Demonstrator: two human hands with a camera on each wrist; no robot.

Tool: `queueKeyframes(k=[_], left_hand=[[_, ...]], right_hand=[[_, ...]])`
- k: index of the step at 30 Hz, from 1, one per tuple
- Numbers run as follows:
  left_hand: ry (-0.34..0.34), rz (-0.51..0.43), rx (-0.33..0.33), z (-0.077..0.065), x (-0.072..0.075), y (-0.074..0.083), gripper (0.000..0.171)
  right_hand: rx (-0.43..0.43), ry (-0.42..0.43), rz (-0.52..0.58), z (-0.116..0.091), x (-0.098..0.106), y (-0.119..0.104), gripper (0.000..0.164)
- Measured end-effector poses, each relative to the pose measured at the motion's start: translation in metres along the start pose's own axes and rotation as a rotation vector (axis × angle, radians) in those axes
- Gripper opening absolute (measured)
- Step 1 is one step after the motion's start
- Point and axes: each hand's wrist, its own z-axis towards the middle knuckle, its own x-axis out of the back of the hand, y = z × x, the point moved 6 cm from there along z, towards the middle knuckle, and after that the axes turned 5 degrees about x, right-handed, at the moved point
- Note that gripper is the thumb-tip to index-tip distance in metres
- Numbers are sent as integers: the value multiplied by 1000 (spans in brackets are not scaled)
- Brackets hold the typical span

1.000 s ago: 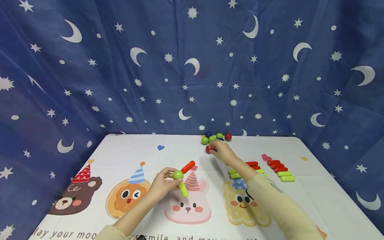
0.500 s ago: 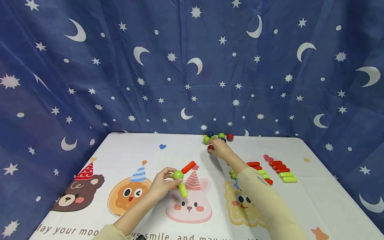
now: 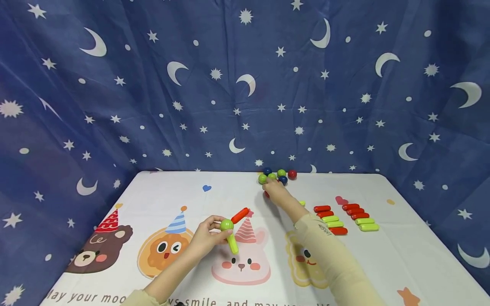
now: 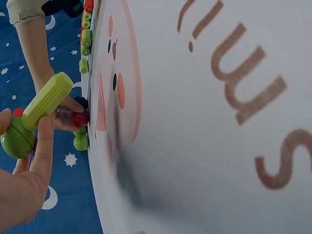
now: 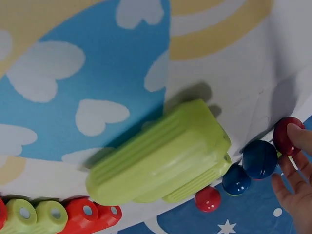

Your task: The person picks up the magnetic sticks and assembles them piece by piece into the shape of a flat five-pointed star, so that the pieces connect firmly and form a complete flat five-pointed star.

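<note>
Green ball in my left hand, thumb and fingers pinching it narrowly over the middle of the surface, clear of the tablecloth. Two parts join it: a red stick slanting toward the far right corner, a green stick pointing back toward me.

My right hand is out near the middle of the far edge, narrow, thumb and fingertips on a red ball. Cannot tell if that ball is lifted. A blue ball sits just beside it.

Just beyond my knuckles, along the far edge, a loose cluster: green balls, blue ones, and another red ball at its right end.

Right of my forearm, first row of sticks: red, red, green, green, red. Nearer the right edge, second row of sticks: three red, two green. Printed party animals on the cloth. Past the far edge, a blue curtain with white moons and stars.
</note>
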Motion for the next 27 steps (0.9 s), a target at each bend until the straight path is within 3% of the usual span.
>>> queueKeyframes(k=[7, 10, 20, 27], left_hand=[[-21, -18, -13, -1, -3, 2, 41], [-25, -21, -17, 0, -4, 2, 41], [3, -17, -15, 2, -4, 1, 39], [38, -4, -7, 5, -2, 0, 38]], right_hand=[[89, 60, -81, -3, 0, -8, 18], [93, 102, -34, -6, 3, -11, 19], [-61, 225, 507, -17, 8, -14, 31], [-67, 264, 835, -26, 11, -21, 33]])
